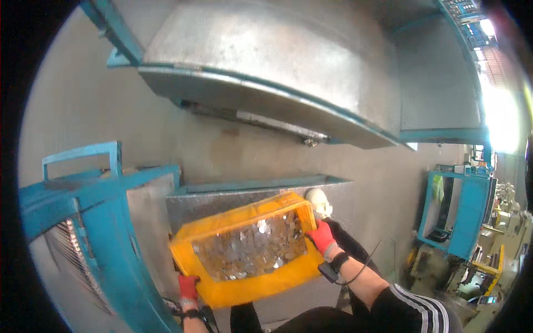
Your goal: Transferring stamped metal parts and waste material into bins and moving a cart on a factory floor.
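Observation:
A yellow plastic crate (244, 291) is held between my two hands, tilted so that its left end sits lower than its right. Many small, flat, shiny metal pieces (250, 244) cover its bottom. My left hand (189, 286), in a red glove, grips the crate's near left corner. On the right end wall, my right hand (322, 237) in a matching red glove is closed round the rim. Both sets of fingers are partly hidden by the crate. Under and behind the crate is a grey metal bin (255, 191).
A large metal tray (277, 39) with blue edges spans the far side. At the left stands a blue steel frame (105, 222) with a raised handle. A blue cabinet frame (466, 213) and machinery (505, 261) are at the right. A shoe (318, 202) shows beside the crate.

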A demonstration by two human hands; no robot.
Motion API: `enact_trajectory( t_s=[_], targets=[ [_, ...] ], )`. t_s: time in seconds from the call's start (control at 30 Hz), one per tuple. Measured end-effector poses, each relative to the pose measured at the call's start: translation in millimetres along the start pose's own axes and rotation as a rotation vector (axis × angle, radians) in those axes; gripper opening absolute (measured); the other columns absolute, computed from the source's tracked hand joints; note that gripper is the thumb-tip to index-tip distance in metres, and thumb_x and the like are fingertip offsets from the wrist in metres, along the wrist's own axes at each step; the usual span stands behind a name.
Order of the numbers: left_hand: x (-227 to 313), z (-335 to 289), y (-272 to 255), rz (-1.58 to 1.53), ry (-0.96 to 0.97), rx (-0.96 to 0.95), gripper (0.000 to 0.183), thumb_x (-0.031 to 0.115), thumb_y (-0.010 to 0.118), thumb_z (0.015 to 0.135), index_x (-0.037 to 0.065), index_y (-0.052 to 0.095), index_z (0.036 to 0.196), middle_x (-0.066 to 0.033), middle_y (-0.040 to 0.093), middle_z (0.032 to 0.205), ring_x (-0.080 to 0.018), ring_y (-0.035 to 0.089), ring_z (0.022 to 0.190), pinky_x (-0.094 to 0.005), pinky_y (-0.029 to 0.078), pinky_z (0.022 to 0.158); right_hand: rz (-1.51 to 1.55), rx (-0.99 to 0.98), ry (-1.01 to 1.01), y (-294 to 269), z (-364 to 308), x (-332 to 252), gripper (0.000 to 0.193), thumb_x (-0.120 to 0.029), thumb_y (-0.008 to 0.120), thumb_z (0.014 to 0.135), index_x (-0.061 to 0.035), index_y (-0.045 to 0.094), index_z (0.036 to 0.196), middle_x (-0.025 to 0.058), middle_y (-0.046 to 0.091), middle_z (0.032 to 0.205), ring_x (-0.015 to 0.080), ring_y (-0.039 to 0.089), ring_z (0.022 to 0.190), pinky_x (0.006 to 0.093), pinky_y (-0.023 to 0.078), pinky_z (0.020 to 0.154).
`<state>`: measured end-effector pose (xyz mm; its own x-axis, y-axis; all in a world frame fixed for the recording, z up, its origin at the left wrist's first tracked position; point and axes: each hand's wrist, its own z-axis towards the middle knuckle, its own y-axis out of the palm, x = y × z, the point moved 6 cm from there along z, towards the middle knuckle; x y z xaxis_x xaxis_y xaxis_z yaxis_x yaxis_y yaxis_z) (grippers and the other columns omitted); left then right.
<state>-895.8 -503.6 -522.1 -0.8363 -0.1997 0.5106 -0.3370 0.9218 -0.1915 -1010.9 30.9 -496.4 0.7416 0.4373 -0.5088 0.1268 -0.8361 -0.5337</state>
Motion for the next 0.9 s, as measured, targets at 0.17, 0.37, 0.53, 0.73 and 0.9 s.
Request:
enact_trajectory(
  t_s=[0.17, 0.37, 0.53, 0.73, 0.9],
  targets=[
    [-17, -124, -20, -0.103, -0.045, 0.048, 0.055, -0.008, 0.065, 0.060, 0.000, 0.056, 0.113, -0.0112, 0.066, 0.098, -0.0285, 0.064, 0.084, -0.0401, 0.055, 0.072, -0.214, -0.224, -0.175, -55, -30, -108, 0.054, -0.026, 0.071, 0.069, 0.0001, 0.059, 0.115, 0.0252, 0.063, 0.106, 0.0389, 0.059, 0.103, 0.0417, 0.047, 0.088],
    [60, -254, 33, -0.343, -0.231, 0.042, 0.032, 0.017, 0.068, 0.072, 0.002, 0.061, 0.099, -0.0078, 0.062, 0.091, -0.0219, 0.059, 0.082, -0.0337, 0.047, 0.077, -0.466, -0.396, -0.362, -128, -26, -225, 0.051, -0.035, 0.069, 0.068, -0.0035, 0.062, 0.108, 0.0244, 0.064, 0.098, 0.0407, 0.059, 0.095, 0.0447, 0.049, 0.082],
    [115, -306, 83, -0.283, -0.087, 0.105, 0.016, 0.014, 0.066, 0.075, 0.005, 0.065, 0.088, -0.0046, 0.062, 0.087, -0.0199, 0.059, 0.081, -0.0325, 0.047, 0.076, -0.528, -0.457, -0.497, -198, -12, -330, 0.048, -0.034, 0.067, 0.069, -0.0021, 0.062, 0.105, 0.0245, 0.064, 0.097, 0.0406, 0.060, 0.094, 0.0445, 0.049, 0.082],
    [207, -310, 210, -0.267, 0.134, -0.131, 0.024, 0.016, 0.059, 0.084, 0.004, 0.062, 0.105, -0.0076, 0.065, 0.090, -0.0267, 0.061, 0.082, -0.0375, 0.049, 0.074, -0.738, -0.283, -0.695, -286, 41, -455, 0.042, -0.029, 0.063, 0.067, -0.0018, 0.066, 0.099, 0.0247, 0.065, 0.093, 0.0394, 0.062, 0.091, 0.0431, 0.049, 0.082],
    [279, -268, 354, -0.500, 0.076, -0.417, 0.044, 0.002, 0.070, 0.078, 0.003, 0.055, 0.119, -0.0082, 0.062, 0.111, -0.0256, 0.061, 0.102, -0.0386, 0.049, 0.089, -0.659, -0.071, -0.627, -349, 177, -507, 0.040, -0.024, 0.061, 0.068, -0.0046, 0.068, 0.103, 0.0203, 0.066, 0.101, 0.0380, 0.062, 0.097, 0.0418, 0.049, 0.085]
  ],
)
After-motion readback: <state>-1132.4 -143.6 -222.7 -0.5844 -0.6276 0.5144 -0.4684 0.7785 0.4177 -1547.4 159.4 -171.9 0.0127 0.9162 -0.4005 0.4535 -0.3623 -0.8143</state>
